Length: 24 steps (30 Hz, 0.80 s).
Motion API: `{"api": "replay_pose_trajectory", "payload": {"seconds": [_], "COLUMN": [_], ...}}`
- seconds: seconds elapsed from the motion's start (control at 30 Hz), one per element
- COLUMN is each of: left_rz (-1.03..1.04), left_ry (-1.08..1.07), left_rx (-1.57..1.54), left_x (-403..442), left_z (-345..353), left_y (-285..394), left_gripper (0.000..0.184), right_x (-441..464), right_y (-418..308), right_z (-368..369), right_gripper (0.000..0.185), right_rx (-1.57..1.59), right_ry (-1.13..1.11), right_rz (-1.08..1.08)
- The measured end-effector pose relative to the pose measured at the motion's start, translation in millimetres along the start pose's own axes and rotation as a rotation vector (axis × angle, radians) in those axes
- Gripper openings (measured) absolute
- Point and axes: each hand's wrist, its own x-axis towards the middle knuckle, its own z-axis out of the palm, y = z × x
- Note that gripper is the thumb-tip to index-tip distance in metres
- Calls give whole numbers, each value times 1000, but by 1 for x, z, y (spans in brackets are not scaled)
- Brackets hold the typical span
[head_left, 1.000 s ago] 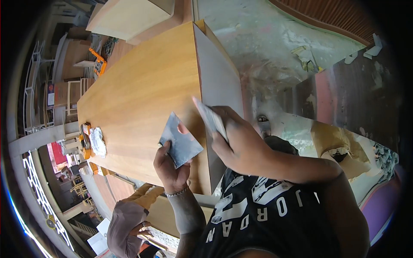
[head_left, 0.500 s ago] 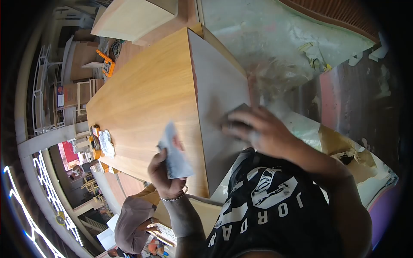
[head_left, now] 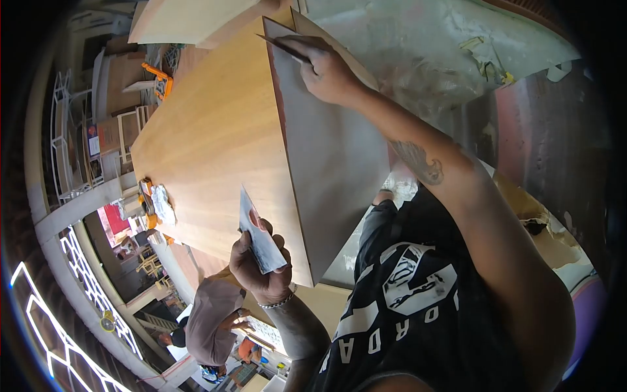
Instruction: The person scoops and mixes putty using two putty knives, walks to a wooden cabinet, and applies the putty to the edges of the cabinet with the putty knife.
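My left hand point(head_left: 264, 264) is closed around a flat, pale grey piece point(head_left: 260, 238) with a reddish patch on it, held up in front of the wooden panel point(head_left: 215, 150). At the far upper end of the grey side face point(head_left: 326, 163), my right hand point(head_left: 320, 65) grips a thin, dark flat plate point(head_left: 282, 48). The plate's tip reaches past the corner between the grey face and the wood. A reddish-brown streak runs along part of that edge. Whether the plate touches the surface I cannot tell.
Plastic sheeting point(head_left: 431, 72) lies beyond the grey face. At the panel's far left are tools and a crumpled white bag point(head_left: 162, 204). An orange tool point(head_left: 159, 80) lies higher up. Another person point(head_left: 212, 320) bends over at lower left. Torn brown paper point(head_left: 542, 225) is on the right.
My right hand has moved up and away, from the middle of the grey face to its far upper corner. My left hand has shifted slightly, still holding the pale piece, which is now turned more edge-on.
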Motion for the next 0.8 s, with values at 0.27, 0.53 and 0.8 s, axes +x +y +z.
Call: {"api": "replay_pose_trajectory", "payload": {"seconds": [0.27, 0.53, 0.8], "left_rz": [-19, -26, 14], "left_ry": [54, 47, 158], "left_rx": [8, 18, 1], "left_x": [4, 16, 19], "left_z": [1, 1, 4], "left_y": [-3, -2, -5], "left_gripper": [47, 48, 47], "right_x": [-56, -100, -130], "right_y": [-30, -68, -85], "right_z": [5, 1, -2], "right_gripper": [55, 64, 70], "right_rx": [-50, -18, 24], "right_ry": [-36, -141, -197], "right_rz": [-15, 50, 47]}}
